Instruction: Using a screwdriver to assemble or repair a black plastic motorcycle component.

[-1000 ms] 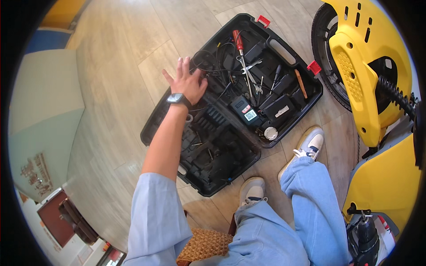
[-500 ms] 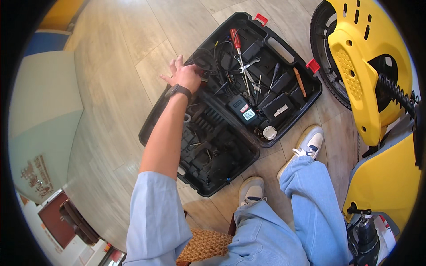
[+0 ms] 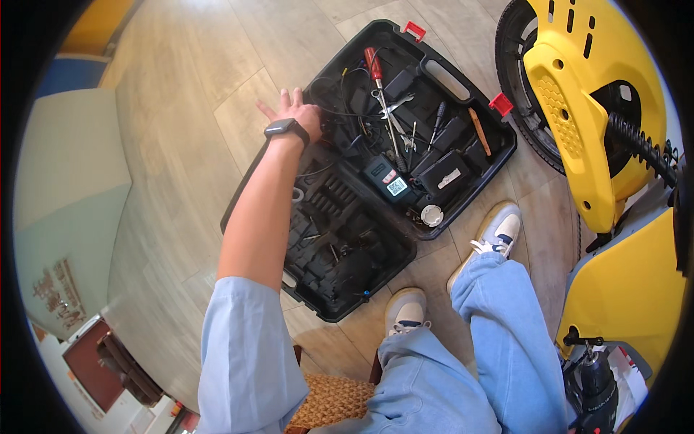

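A person's left hand (image 3: 296, 121), smartwatch (image 3: 283, 128) at the wrist, reaches to the far end of the hinge of a black tool case (image 3: 504, 148), which lies open on a plank floor (image 3: 181, 210). Three fingers are spread beyond the rim; the others are hidden, and whether they pinch anything cannot be told. A red-handled screwdriver (image 3: 373, 64) and wrenches (image 3: 396, 107) rest inside, beside a yellow-panelled vehicle (image 3: 622, 289).

The tool case (image 3: 471, 189) is black with red latches (image 3: 501, 104), the screwdriver (image 3: 372, 64) has a red handle, and the jeans (image 3: 499, 318) are light blue.
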### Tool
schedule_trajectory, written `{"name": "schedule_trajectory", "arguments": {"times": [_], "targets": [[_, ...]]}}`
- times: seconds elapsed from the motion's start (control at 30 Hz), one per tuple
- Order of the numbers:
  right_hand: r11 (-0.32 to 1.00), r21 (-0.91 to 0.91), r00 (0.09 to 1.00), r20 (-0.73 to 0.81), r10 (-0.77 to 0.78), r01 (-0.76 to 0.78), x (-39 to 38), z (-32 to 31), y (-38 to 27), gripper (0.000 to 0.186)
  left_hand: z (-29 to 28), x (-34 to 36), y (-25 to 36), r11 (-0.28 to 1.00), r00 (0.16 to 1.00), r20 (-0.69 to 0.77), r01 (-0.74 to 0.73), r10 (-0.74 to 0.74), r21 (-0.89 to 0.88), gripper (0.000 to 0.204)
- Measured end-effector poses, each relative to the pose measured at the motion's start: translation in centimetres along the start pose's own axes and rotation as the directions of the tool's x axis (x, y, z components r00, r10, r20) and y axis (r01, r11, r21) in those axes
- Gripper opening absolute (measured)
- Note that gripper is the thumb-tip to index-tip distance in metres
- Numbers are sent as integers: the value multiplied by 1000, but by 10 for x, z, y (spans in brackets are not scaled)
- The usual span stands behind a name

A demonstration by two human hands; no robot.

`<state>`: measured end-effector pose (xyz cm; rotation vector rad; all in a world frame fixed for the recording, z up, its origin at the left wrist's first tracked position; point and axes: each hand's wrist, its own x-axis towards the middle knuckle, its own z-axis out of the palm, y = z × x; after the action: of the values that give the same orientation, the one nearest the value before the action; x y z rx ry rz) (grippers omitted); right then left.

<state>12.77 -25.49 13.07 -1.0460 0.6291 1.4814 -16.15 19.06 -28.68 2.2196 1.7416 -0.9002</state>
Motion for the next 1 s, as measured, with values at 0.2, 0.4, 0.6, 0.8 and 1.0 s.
{"name": "schedule_trajectory", "arguments": {"times": [0.2, 0.4, 0.6, 0.8, 1.0], "targets": [[1000, 10, 1000, 5, 8, -8, 1, -1, -2, 63, 2, 4, -3, 995, 1000, -4, -31, 31, 91, 33], [999, 28, 999, 24, -22, 21, -5, -4, 3, 65, 24, 8, -25, 960, 970, -244, -61, -8, -275, 16], [1000, 3, 1000, -20, -4, 4, -2, -3, -2, 63, 36, -5, -20, 922, 975, -220, -53, -35, -385, 21], [1000, 21, 1000, 18, -24, 24, 0, -2, 2, 63, 47, -11, -4, 920, 936, -343, -71, -72, -385, 26], [1000, 18, 1000, 22, -10, 10, -3, 3, 4, 63, 51, -14, -12, 930, 905, -426, -165, 10, -327, 16]]}}
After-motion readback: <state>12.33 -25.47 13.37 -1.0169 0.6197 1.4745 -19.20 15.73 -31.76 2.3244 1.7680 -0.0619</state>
